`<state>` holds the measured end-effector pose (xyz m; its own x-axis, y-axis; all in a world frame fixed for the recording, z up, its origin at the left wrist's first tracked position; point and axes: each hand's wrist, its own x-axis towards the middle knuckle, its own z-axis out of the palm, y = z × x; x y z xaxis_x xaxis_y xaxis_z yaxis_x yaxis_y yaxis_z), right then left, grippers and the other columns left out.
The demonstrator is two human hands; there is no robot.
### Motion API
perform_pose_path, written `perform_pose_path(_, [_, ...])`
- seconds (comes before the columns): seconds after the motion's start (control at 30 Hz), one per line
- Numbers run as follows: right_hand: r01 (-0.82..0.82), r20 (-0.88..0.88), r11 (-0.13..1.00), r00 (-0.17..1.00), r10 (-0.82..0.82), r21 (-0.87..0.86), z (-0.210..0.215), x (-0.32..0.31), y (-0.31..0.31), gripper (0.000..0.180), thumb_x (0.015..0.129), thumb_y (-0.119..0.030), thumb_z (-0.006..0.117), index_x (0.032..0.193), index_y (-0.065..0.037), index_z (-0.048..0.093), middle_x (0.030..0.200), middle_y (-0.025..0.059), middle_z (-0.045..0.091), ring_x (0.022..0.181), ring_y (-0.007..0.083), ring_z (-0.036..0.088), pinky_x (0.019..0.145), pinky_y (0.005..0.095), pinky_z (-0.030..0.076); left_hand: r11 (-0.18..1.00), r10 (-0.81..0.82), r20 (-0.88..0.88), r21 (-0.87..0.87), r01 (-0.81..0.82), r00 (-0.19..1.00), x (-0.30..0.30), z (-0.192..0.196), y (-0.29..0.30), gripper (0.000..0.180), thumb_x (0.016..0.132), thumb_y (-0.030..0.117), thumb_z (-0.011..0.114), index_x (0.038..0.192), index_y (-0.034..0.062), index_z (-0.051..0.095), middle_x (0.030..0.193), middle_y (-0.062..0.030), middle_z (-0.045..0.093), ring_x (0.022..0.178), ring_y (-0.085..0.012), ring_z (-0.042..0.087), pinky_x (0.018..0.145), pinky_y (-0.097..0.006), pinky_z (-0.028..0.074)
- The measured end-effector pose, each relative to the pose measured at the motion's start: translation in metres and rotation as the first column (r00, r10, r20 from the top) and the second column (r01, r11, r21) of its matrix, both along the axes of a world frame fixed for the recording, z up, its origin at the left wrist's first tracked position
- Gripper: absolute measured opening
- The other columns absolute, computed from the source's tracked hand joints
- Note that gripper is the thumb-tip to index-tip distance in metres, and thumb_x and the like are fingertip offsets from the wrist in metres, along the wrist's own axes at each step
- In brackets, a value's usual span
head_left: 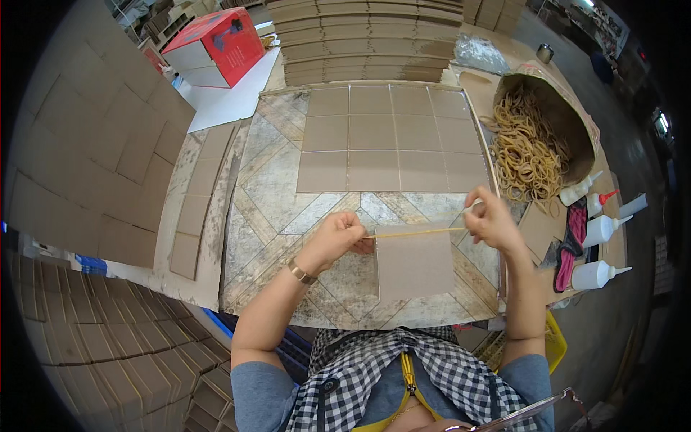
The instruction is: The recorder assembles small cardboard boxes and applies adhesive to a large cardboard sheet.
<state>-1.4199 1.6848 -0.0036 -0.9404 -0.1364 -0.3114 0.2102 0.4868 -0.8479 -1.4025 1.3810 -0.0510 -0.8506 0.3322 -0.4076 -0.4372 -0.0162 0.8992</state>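
Observation:
A yellow rubber band (421,232) is stretched across the upper part of a square grey-brown cardboard piece (415,270) on the table near me. My left hand (337,235) pinches one end at the cardboard's left edge, some fingers hidden behind it. My right hand (492,222) pinches the other end beyond the right edge, raised a little above the tabletop. Whether the cardboard is one sheet or a thin stack I cannot tell. Farther up lie several matching cardboard squares (374,170), set side by side in rows.
A sack (583,119) of loose rubber bands (529,155) lies open at the right. White squeeze bottles (592,275) stand below it. Tall cardboard stacks rise at the back (367,43) and left (93,137). A red box (230,47) sits at the far left.

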Motion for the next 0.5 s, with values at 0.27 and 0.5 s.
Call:
perform_pose_path(0.27, [-0.002,0.265,0.978,0.962,0.059,-0.208,-0.064,0.018,-0.023,0.039,0.088,-0.019,0.052,0.125,-0.005,0.047,0.095,0.0081,0.061,0.087,0.0131,0.059,0.073,0.0287,0.049,0.936,0.066,-0.266,-0.318,-0.152,0.962,0.027,-0.031,0.026,0.015,0.086,0.003,0.044,0.099,0.0021,0.052,0.103,-0.016,0.058,0.098,-0.0211,0.058,0.085,-0.033,0.048])
perform_pose_path(0.5, [-0.209,-0.42,0.912,0.907,0.046,-0.352,-0.037,0.057,-0.019,0.056,0.086,-0.014,0.043,0.139,-0.003,0.033,0.116,0.0179,0.051,0.105,0.026,0.055,0.09,0.0381,0.045,0.992,0.123,-0.789,0.097,-0.077,0.602,0.043,0.01,0.029,0.067,0.077,0.014,0.06,0.137,0.0125,0.03,0.146,-0.0175,0.024,0.136,-0.035,0.027,0.108,-0.04,0.029])
